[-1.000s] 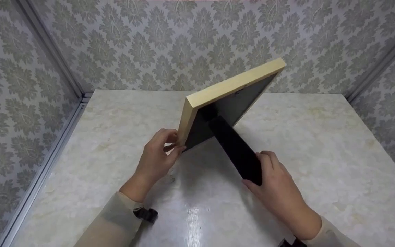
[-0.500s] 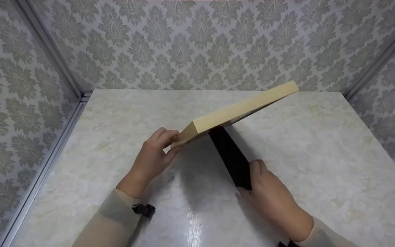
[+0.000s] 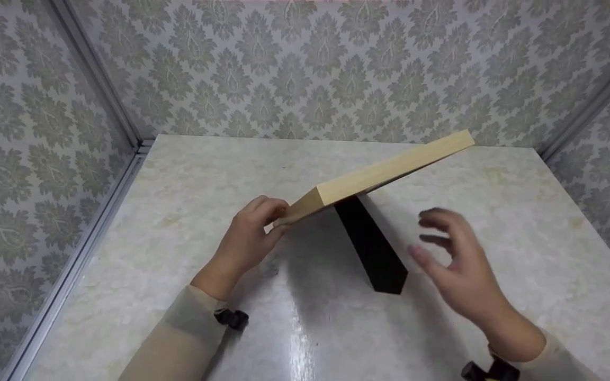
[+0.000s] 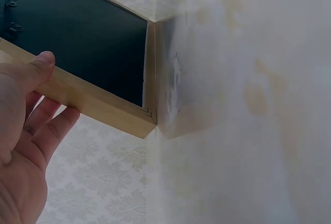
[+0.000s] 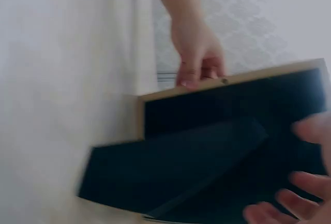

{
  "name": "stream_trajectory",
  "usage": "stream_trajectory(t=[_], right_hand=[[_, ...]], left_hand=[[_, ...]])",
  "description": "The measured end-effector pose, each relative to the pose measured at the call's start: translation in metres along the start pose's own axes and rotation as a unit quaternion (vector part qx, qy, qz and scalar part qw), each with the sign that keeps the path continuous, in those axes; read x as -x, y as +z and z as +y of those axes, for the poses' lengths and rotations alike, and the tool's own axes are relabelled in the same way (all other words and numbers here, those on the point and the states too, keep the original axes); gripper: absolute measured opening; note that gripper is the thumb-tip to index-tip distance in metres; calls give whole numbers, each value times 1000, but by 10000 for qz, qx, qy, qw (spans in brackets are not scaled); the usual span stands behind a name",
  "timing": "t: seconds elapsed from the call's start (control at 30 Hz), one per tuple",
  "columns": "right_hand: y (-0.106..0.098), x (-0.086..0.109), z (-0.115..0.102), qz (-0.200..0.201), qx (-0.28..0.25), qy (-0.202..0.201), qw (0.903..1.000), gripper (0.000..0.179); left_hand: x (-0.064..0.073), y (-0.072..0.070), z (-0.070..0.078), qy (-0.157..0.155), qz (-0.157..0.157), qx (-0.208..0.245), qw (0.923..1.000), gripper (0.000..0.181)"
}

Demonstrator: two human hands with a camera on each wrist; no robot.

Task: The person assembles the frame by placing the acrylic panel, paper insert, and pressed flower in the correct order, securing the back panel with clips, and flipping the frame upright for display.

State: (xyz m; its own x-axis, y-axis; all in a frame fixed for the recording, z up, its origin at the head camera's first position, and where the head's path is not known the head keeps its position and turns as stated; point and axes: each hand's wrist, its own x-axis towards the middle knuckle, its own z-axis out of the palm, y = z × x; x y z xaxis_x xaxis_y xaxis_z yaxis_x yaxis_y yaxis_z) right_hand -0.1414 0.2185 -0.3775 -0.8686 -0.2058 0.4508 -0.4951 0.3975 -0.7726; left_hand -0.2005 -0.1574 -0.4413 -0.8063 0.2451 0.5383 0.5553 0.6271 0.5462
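Note:
A picture frame (image 3: 389,166) with a light wooden border leans back over the table in the head view, its dark backing (image 4: 83,32) showing in the left wrist view. From that backing a black easel leg (image 3: 371,243) slants out toward the person, its wide end low near the tabletop. My left hand (image 3: 244,233) pinches the frame's left side between thumb and fingers. To the right of the leg, my right hand (image 3: 458,264) hovers apart from it, fingers loosely bent and holding nothing. The frame's front side is hidden.
A pale marbled table (image 3: 204,174) lies under everything. Patterned wallpaper panels (image 3: 305,69) enclose it at the back and both sides, with a metal rail (image 3: 82,254) along the left edge. Dark straps with small devices (image 3: 231,319) sit on the wrists.
The picture frame has tipped lower, its top edge coming down. My right hand has let go of the easel leg and moved off to the right. My left hand keeps its grip.

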Motion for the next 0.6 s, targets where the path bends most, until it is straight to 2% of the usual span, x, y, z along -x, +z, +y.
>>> stream_trajectory(t=[0.03, 0.07, 0.13, 0.2, 0.27, 0.37, 0.47, 0.6], right_hand=[[-7, -7, -5, 176, -573, 155, 9981, 49], [-14, -15, -10, 328, -1155, 311, 9923, 50], [-30, -34, -22, 558, -2091, 690, 9739, 50], [-44, -54, -30, 638, -2574, 995, 9591, 47], [-54, -74, -35, 561, -2696, 1180, 9541, 43], [-61, -96, -37, 424, -2540, 1365, 9566, 33], [-62, -110, -34, 394, -2492, 1510, 9558, 22], [-62, -121, -27, 400, -2619, 1702, 9491, 22]], left_hand=[[0, 1, 0, -19, -16, 21, 10000, 32], [0, 1, 0, -28, -21, 37, 10000, 32], [0, 2, -1, -41, -43, 32, 10000, 32], [0, 2, -1, -41, -71, 5, 10000, 32], [0, 2, 0, -65, -82, -28, 9999, 32], [-1, 2, 1, -124, -125, 4, 9998, 31], [-2, 0, 3, -335, -247, 191, 9990, 27], [-4, -2, 7, -697, -446, 448, 9956, 22]])
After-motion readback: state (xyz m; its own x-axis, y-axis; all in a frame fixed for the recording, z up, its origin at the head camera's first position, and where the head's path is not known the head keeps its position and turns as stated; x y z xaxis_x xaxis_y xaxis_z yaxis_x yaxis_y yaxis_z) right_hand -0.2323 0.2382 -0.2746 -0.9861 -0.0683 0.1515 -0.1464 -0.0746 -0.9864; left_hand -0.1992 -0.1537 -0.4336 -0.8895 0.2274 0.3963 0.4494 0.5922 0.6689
